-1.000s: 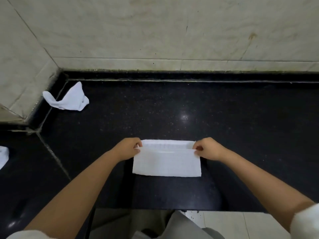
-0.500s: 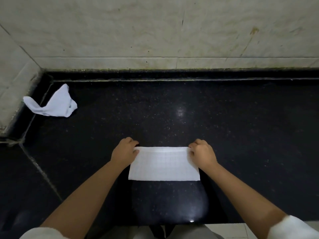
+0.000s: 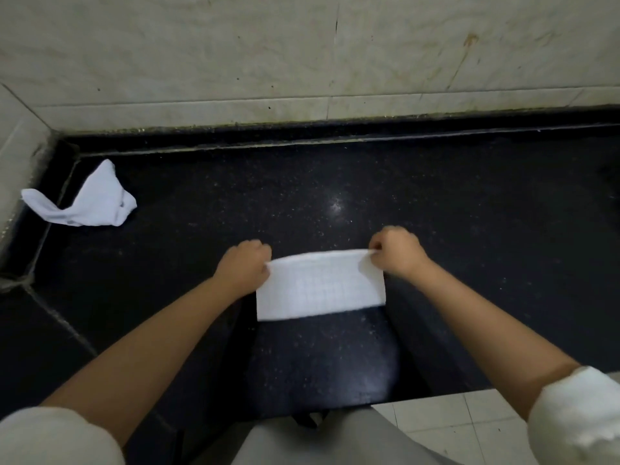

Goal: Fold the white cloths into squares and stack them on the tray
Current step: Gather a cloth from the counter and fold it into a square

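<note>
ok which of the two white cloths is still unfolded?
The crumpled cloth in the far left corner of the black counter. The other cloth is a flat folded rectangle pinched by the left hand and right hand.

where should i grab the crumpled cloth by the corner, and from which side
Take the crumpled cloth at its raised peak, the far tip standing up off the counter. Come from above with a pinch grip. The rest lies flat and rumpled, its left tail running into the wall corner, so a side approach looks cramped. Both hands are busy now.
</note>
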